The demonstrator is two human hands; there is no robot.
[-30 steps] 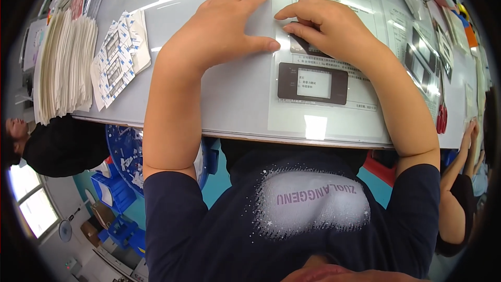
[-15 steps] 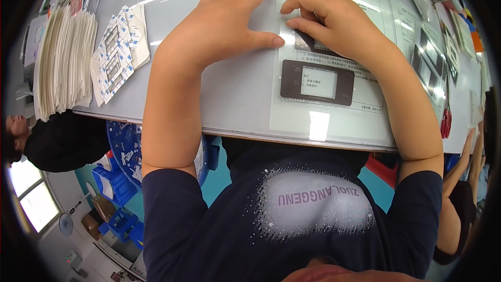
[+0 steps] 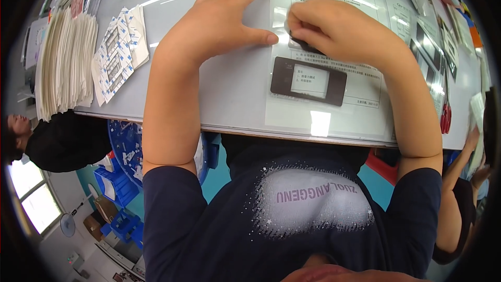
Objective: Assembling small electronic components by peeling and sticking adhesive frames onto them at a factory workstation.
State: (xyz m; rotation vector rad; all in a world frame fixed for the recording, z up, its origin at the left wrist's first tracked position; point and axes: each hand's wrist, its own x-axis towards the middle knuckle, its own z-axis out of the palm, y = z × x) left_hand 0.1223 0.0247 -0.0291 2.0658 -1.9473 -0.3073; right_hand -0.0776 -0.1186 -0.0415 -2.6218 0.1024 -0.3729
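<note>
My left hand (image 3: 227,18) rests on the grey tabletop with its fingers and thumb spread, holding nothing. Its thumb tip reaches close to the left edge of a clear-covered printed sheet (image 3: 360,91). Over that sheet my right hand (image 3: 339,26) is curled, thumb and fingers pressed together; what they hold, if anything, is hidden. Beneath those fingers a second dark panel (image 3: 304,46) shows only in part. Nearer to me a dark rectangular panel (image 3: 282,77) with a see-through window lies flat on the sheet, slightly tilted.
At the left a thick stack of white sheets (image 3: 65,65) stands beside blue-and-white patterned cut-out sheets (image 3: 113,55). More dark panels (image 3: 428,55) and red-handled scissors (image 3: 446,117) lie at the right. Below the table's edge is a blue tub (image 3: 125,146). Other people are at both sides.
My right hand has moved slightly right and its fingers have closed. The printed sheet and the near panel have shifted a little left, and my left hand slightly left too.
</note>
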